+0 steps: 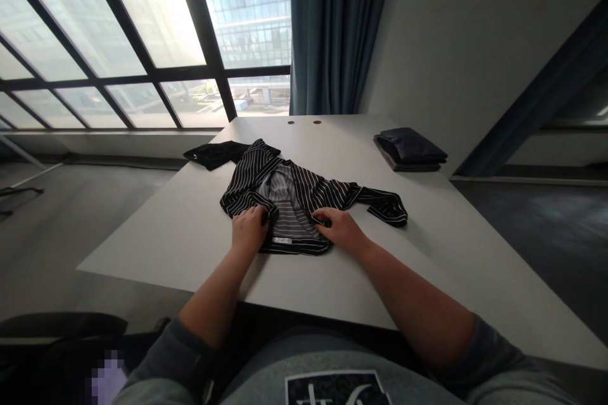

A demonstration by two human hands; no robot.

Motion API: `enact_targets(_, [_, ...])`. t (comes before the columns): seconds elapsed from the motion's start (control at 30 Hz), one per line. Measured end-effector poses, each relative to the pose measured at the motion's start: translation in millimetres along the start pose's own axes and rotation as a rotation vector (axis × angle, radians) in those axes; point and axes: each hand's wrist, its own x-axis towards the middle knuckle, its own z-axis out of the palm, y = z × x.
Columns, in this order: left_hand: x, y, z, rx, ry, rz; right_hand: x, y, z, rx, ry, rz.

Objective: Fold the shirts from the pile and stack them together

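A black shirt with thin white stripes (304, 193) lies crumpled on the white table (190, 234), its paler inside showing in the middle. My left hand (249, 229) is closed on the shirt's near left edge. On the shirt's near right edge rests my right hand (339, 228), its fingers pinching the fabric. One sleeve (384, 205) trails to the right. A plain black part (213, 154) sticks out at the far left.
A folded stack of dark clothes (411, 149) sits at the table's far right, near the wall. A large window and a blue curtain (332, 31) stand behind the table. Two small round holes (304, 121) mark the far edge.
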Motion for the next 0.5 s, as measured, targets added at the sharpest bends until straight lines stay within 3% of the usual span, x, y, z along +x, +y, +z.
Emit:
enact_targets(0.13, [-7, 21, -3, -0.008, 0.092, 0.087, -1, -7, 2, 0.011, -0.006, -0.107])
enact_targets(0.27, [-9, 32, 3, -0.103, 0.172, 0.068, -1, -6, 3, -0.159, -0.036, -0.227])
enact_targets(0.37, [-6, 38, 9, -0.352, 0.186, 0.074, 0, -7, 5, -0.218, 0.01, -0.295])
enact_targets(0.5, [-4, 42, 22, -0.717, 0.096, -0.004, -2, -9, 10, -0.097, 0.145, -0.299])
